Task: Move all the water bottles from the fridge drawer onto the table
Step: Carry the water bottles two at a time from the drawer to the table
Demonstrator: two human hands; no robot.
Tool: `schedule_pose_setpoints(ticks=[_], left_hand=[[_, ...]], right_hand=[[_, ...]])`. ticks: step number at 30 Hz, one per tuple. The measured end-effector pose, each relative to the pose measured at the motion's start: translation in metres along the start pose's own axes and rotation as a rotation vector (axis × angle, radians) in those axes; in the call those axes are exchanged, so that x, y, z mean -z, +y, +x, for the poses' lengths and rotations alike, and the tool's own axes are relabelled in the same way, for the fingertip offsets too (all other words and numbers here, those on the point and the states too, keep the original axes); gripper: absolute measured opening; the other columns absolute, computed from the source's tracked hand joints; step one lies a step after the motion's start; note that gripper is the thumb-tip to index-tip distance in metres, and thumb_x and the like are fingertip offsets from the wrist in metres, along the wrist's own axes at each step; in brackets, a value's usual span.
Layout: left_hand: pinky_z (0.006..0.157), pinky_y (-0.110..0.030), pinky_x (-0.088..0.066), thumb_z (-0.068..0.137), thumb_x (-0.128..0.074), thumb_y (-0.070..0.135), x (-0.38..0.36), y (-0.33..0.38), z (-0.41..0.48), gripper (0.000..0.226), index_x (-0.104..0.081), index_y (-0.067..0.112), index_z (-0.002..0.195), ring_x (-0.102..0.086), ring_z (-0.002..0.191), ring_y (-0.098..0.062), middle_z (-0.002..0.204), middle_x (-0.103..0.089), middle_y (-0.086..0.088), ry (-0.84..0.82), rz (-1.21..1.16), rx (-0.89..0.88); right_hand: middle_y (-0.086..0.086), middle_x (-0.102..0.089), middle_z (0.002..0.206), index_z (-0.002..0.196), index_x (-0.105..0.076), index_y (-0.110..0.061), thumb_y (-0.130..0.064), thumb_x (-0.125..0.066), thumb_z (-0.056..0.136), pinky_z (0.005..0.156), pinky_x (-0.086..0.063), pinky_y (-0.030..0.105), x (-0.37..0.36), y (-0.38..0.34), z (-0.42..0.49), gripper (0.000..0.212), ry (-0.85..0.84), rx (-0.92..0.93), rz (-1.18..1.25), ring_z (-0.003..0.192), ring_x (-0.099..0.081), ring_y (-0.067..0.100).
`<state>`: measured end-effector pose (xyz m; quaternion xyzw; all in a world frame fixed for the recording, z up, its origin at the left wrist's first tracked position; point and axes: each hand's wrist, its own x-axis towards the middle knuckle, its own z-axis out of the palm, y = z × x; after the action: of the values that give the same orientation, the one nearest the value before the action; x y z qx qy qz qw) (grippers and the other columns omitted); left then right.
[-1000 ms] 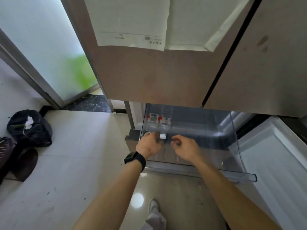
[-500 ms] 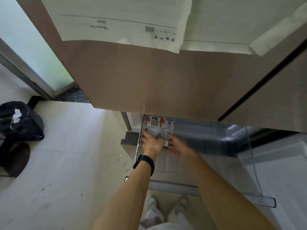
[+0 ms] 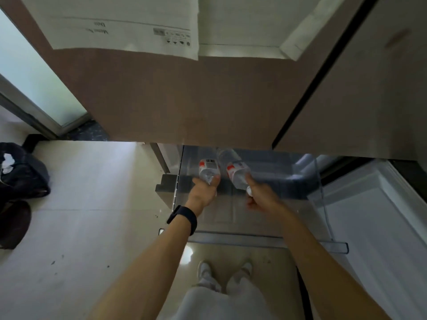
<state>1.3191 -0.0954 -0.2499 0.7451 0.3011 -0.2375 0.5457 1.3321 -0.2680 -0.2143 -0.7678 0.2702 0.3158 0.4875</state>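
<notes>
Hands are both full, mid-frame, in the open fridge drawer [image 3: 231,237]. My left hand [image 3: 203,192] grips the left bottle [image 3: 209,168], which runs straight up the frame, neck end low. My right hand [image 3: 263,198] grips the right bottle [image 3: 238,173] near its neck; it slants, cap toward lower right.

Both bare forearms stretch forward and downward, side by side and slightly converging. The left hand [image 3: 203,192], with a dark band [image 3: 182,215] around its wrist, curls its fingers about the near end of the left bottle [image 3: 208,168]. The right hand [image 3: 263,197] grips the right bottle [image 3: 235,170] at its cap end, back of the hand toward the camera.
</notes>
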Motion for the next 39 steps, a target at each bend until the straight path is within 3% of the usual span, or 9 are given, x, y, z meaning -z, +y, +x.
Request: schedule_pose_setpoints(ticks=[4,7,10,19,25,28,31,34,39], left_hand=[[0.100,-0.047,-0.049,0.089,-0.050,0.072,0.031,0.002,-0.032,0.090,-0.030,0.008,0.149,-0.062,0.114,-0.037,0.129,-0.062,-0.018,0.055,0.491,-0.131],[0.090,-0.044,-0.053,0.092,-0.049,0.069,0.050,0.009,-0.060,0.072,-0.040,0.018,0.143,-0.064,0.108,-0.037,0.122,-0.066,-0.015,0.148,0.795,-0.292],[0.084,-0.041,-0.055,0.091,-0.050,0.070,0.053,0.025,-0.079,0.071,-0.041,0.027,0.146,-0.065,0.106,-0.032,0.122,-0.067,-0.009,0.214,0.934,-0.463],[0.087,-0.030,-0.041,0.082,-0.081,0.032,0.038,0.055,-0.068,0.041,-0.067,0.019,0.118,-0.052,0.104,-0.018,0.106,-0.057,0.004,-0.099,0.766,-0.773],[0.097,-0.033,-0.044,0.072,-0.077,0.012,0.014,0.047,-0.062,0.042,-0.066,0.036,0.104,-0.051,0.115,-0.013,0.117,-0.062,0.007,-0.320,0.523,-0.704],[0.087,-0.040,-0.052,0.066,-0.080,0.025,-0.005,0.034,-0.061,0.046,-0.059,0.027,0.108,-0.062,0.100,-0.015,0.108,-0.064,0.005,-0.298,0.412,-0.695],[0.086,-0.033,-0.049,0.067,-0.088,0.038,-0.021,0.016,-0.058,0.057,-0.054,0.029,0.111,-0.053,0.108,-0.013,0.113,-0.059,0.006,-0.157,0.353,-0.714],[0.086,-0.024,-0.040,0.074,-0.087,0.030,-0.028,0.004,-0.059,0.058,-0.053,0.026,0.120,-0.042,0.109,-0.006,0.121,-0.052,0.004,-0.045,0.351,-0.747],[0.092,-0.034,-0.049,0.072,-0.084,0.007,-0.023,0.011,-0.056,0.058,-0.058,0.025,0.120,-0.056,0.108,-0.014,0.116,-0.060,0.005,-0.073,0.322,-0.696]], right_hand=[[0.003,-0.066,0.076,0.102,-0.065,-0.012,-0.061,-0.041,0.099,0.062,-0.053,0.030,0.040,0.015,-0.039,0.054,0.113,0.233,-0.361,0.069,-0.064,0.017],[0.006,-0.068,0.094,0.114,-0.064,-0.014,-0.061,-0.047,0.097,0.069,-0.046,0.031,0.060,0.025,-0.056,0.053,0.260,0.353,-0.544,0.081,-0.062,0.022],[0.008,-0.067,0.089,0.094,-0.062,-0.013,-0.054,-0.054,0.096,0.066,-0.041,0.029,0.072,0.029,-0.060,0.042,0.449,0.539,-0.601,0.081,-0.063,0.025],[0.000,-0.055,0.083,0.083,-0.052,-0.018,-0.050,-0.063,0.091,0.052,-0.028,0.023,0.067,0.024,-0.066,0.035,0.487,0.656,-0.710,0.074,-0.055,0.019],[-0.001,-0.057,0.098,0.100,-0.058,-0.017,-0.054,-0.069,0.087,0.074,-0.048,0.033,0.065,0.044,-0.057,0.041,0.483,0.595,-0.469,0.090,-0.059,0.020],[-0.004,-0.054,0.107,0.109,-0.055,-0.022,-0.047,-0.073,0.086,0.077,-0.048,0.027,0.063,0.049,-0.055,0.039,0.390,0.591,-0.220,0.098,-0.059,0.019],[-0.010,-0.058,0.115,0.131,-0.052,-0.030,-0.046,-0.065,0.093,0.084,-0.043,0.023,0.057,0.056,-0.054,0.043,0.278,0.544,-0.133,0.105,-0.056,0.011],[-0.013,-0.057,0.121,0.140,-0.052,-0.030,-0.047,-0.064,0.093,0.094,-0.040,0.023,0.054,0.060,-0.059,0.051,0.229,0.587,-0.190,0.114,-0.055,0.009],[-0.013,-0.058,0.125,0.133,-0.046,-0.033,-0.043,-0.089,0.071,0.094,-0.048,0.028,0.058,0.069,-0.059,0.076,0.085,0.591,-0.308,0.112,-0.056,0.008]])
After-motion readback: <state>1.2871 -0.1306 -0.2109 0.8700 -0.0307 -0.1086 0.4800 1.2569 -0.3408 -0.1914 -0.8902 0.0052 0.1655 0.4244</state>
